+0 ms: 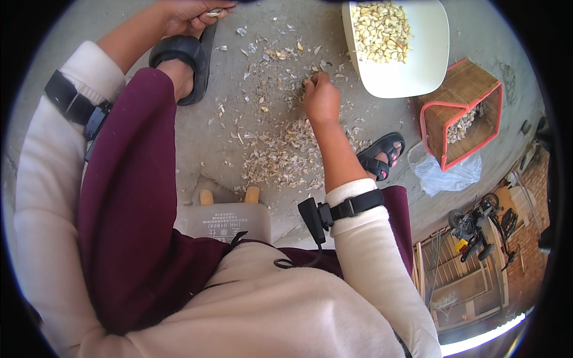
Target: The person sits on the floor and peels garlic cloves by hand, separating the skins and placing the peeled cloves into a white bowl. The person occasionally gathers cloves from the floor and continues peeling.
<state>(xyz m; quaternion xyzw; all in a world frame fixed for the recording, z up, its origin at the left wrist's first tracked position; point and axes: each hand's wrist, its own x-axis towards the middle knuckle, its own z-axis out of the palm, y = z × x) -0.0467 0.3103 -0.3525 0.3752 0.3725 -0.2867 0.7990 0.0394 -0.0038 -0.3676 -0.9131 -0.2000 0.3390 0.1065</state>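
Note:
At the top left, my left hand (190, 15) is partly cut off by the picture's edge. Its fingers hold a garlic clove (214, 12) with papery skin on it, above the black sandal. Low over the concrete floor, my right hand (323, 97) has its fingers curled downward among scattered garlic skins (286, 159). A pale bit shows beside those fingertips, but the hand hides whether they grip it. To the right of this hand, a white plastic basin (405, 78) holds many peeled garlic cloves (382, 31).
Beside the basin lies a woven box with red edging (461, 109), containing garlic skins, against a clear plastic bag (447, 172). A small stool (228, 219) bearing writing stands between my legs. My black sandals (385, 152) flank the skins. A motorcycle (474, 219) stands farther right.

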